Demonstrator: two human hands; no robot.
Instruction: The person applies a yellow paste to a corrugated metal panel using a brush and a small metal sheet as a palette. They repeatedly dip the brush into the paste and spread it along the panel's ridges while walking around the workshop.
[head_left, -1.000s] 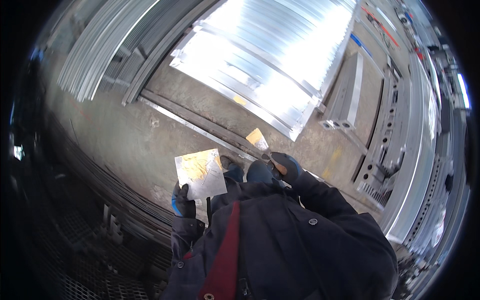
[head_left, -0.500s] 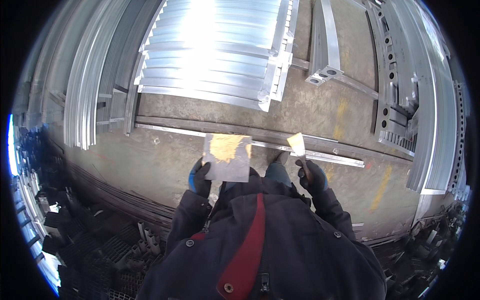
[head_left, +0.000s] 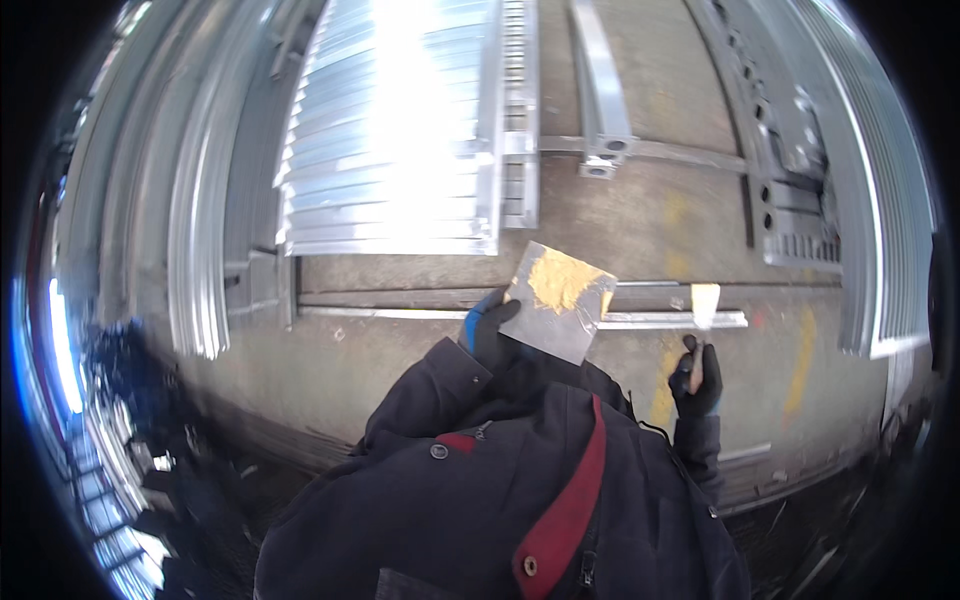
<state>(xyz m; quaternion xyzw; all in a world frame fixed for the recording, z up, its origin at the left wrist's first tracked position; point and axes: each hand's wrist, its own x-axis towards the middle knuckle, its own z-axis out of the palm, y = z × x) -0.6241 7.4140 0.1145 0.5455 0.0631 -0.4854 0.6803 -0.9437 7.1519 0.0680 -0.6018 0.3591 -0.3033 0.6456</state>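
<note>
My left hand (head_left: 492, 328), in a black and blue glove, grips the lower left edge of a flat grey metal plate (head_left: 552, 338). A thick smear of yellow putty (head_left: 566, 280) covers the upper middle of the plate, which is tilted clockwise. Off to the right, my right hand (head_left: 697, 378), also gloved in black, is closed around the handle of a putty knife (head_left: 705, 306). Its wide blade points away from me and is coated with pale yellow putty. Blade and plate are apart.
Long metal bars (head_left: 400, 313) lie across the floor beyond my hands. A large stack of shiny ribbed metal panels (head_left: 390, 190) stands ahead, with a metal beam (head_left: 603, 90) right of it. Long profiles are stacked at left (head_left: 200, 260) and right (head_left: 870, 220).
Both hands have moved to the right with what they hold. The plate has turned clockwise, and the putty knife now stands more upright. The view has shifted as my body turned.
</note>
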